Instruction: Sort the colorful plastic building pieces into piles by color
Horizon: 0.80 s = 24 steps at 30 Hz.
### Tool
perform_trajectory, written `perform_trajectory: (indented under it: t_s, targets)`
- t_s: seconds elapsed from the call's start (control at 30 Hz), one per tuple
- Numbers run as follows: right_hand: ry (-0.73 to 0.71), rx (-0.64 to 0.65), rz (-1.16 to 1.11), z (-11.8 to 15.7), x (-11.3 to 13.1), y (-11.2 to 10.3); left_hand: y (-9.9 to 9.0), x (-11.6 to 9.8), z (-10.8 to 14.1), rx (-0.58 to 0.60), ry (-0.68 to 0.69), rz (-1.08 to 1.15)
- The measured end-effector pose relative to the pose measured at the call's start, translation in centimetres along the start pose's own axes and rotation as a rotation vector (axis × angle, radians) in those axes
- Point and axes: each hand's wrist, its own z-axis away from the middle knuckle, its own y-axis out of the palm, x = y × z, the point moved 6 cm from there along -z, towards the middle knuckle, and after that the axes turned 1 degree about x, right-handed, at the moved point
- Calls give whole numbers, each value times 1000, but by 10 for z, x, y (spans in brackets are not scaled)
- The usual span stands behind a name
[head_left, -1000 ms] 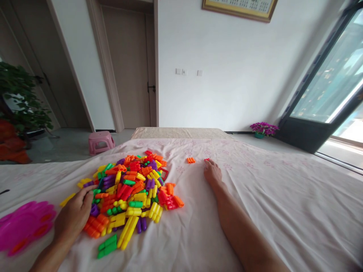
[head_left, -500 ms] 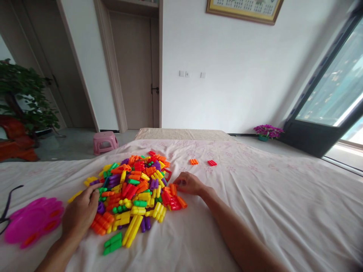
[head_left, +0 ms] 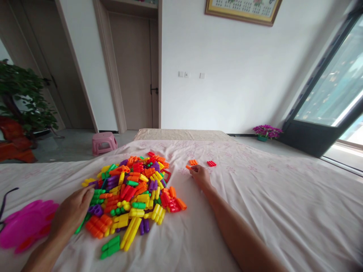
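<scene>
White pink-flowered cloth-covered tabletop point(head_left: 283, 200): open room right, some towards far edge. Multicoloured plastic block mound point(head_left: 130, 192) sits left. Left hand point(head_left: 74, 204) at its left edge, can't tell grip. Right hand point(head_left: 200, 176) has moved off mound to beside orange ribbed plastic block point(head_left: 193, 162); red ribbed plastic block point(head_left: 211, 163) further right. Pinched: small orange plastic piece point(head_left: 188, 167), so that's one out of the mound.

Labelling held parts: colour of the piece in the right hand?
Orange: the piece in the right hand, best seen in the head view.
</scene>
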Motion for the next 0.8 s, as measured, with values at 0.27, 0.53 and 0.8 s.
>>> perform_trajectory:
  t_s: [0.27, 0.53, 0.8]
  targets:
    - [90, -1, -171, -13, -13, 0, 5, 1, 0, -21, -31, 21]
    - [-27, -17, -77, 0, -3, -2, 12, 3, -6, -5, 46, 202]
    - [-317, 387, -220, 32, 47, 23, 14, -7, -2, 82, 51, 293]
